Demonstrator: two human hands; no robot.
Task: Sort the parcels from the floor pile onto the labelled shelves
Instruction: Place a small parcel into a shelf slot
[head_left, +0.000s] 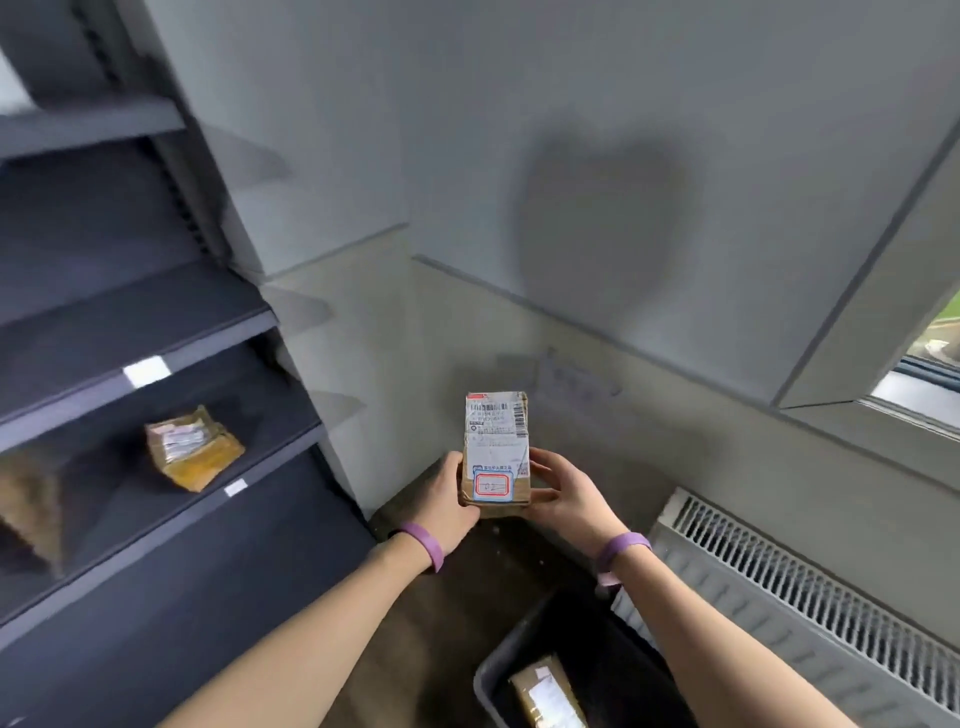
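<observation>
- A single view, worn on the person's head, looks forward and steeply down over both forearms, which enter from the bottom edge.
- It faces a room corner: dark shelving (130, 317) down the left, pale wall (571, 130) across the top, radiator (810, 587) and window (930, 364) at the right.
- It sits close: the left hand (449, 499) and right hand (569, 493) gripping the parcel (496, 436) lie just below centre.
- The wide lens bows straight edges near the borders.

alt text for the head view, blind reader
A left hand and a right hand hold a labelled cardboard parcel between them. Dark shelves to the left carry a second parcel; a dark bin below holds a third parcel.
</observation>
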